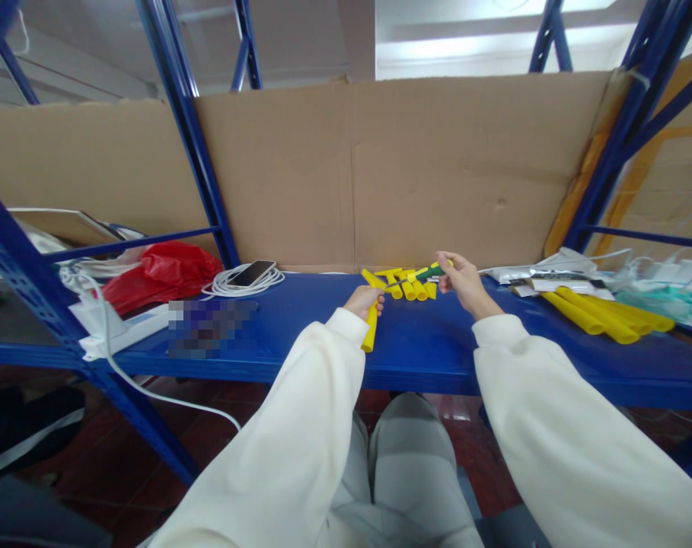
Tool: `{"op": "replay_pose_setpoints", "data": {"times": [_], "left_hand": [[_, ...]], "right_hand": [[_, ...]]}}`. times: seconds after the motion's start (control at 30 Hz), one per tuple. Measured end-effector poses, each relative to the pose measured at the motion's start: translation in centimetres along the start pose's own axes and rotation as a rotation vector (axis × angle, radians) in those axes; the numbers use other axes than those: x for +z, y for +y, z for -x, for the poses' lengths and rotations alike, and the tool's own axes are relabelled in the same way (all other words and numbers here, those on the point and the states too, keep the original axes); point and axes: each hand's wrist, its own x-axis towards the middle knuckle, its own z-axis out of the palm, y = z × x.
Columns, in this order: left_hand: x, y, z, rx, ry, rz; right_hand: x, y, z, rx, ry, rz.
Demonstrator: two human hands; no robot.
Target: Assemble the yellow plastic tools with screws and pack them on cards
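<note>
My left hand (365, 302) is closed around a yellow tube piece (371, 335), whose slanted upper end shows above the fingers and whose open end points down toward me. In my right hand (460, 284) is a screwdriver (433, 272) with a green and yellow handle. Its thin shaft points left to the upper part of the yellow piece; whether the tip touches it I cannot tell. Just behind, between both hands, several short yellow tube pieces (409, 291) lie side by side on the blue shelf (419, 346), some with T-shaped ends.
Several longer yellow tubes (602, 318) lie at the right beside flat plastic packets (551, 274). To the left are a phone (253, 274) on a coiled white cable (225, 283), a red bag (163, 274) and a white power strip (132, 331). A cardboard panel (351, 175) closes the back.
</note>
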Motion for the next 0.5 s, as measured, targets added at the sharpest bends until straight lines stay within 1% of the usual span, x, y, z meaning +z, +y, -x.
{"op": "replay_pose_setpoints", "data": {"times": [0.13, 0.23, 0.4, 0.5], "left_hand": [[0.0, 0.0, -0.2, -0.008, 0.009, -0.001], [-0.1, -0.3, -0.8, -0.007, 0.006, 0.027], [-0.1, -0.9, -1.9, 0.013, -0.008, 0.054], [-0.1, -1.1, -2.2, 0.017, -0.007, 0.055]], "right_hand": [[-0.3, -0.2, 0.1, 0.034, -0.097, -0.029], [-0.4, -0.3, 0.0, 0.075, -0.146, -0.090], [-0.4, -0.5, -0.1, 0.081, -0.196, -0.174], [-0.4, -0.3, -0.1, 0.069, -0.176, -0.154]]}}
